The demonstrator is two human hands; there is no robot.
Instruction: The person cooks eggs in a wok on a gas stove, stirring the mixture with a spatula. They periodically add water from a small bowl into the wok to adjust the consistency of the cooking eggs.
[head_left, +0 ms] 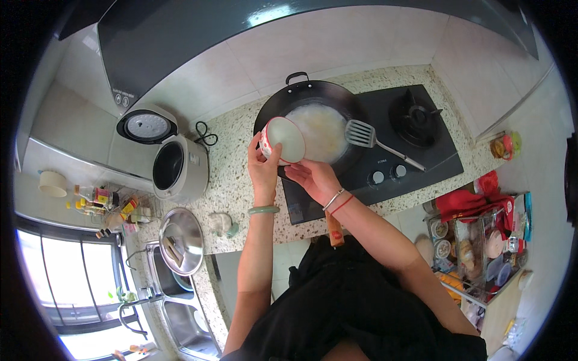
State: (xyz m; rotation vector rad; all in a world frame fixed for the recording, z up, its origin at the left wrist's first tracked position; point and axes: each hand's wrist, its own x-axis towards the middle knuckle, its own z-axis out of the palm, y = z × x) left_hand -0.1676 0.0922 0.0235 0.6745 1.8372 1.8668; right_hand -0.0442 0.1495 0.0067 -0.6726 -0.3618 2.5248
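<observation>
Currently: 1 bowl, tilted over wok, just ahead of both hands. L hand: pinching bowl wall, thumb at rim. R hand: fingers loosely spread by bowl's lower edge; contact unclear. Handling (judged): keep bowl low & steady, tip grad., fingers off wok edge. Bowl: white int., red rim, red-patterned ext. Cloudy whitish liquid in wok, ahead of R hand.

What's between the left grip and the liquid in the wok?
The red-and-white bowl, held tilted in the left grip, with the liquid to its right; the head view shows it.
</observation>
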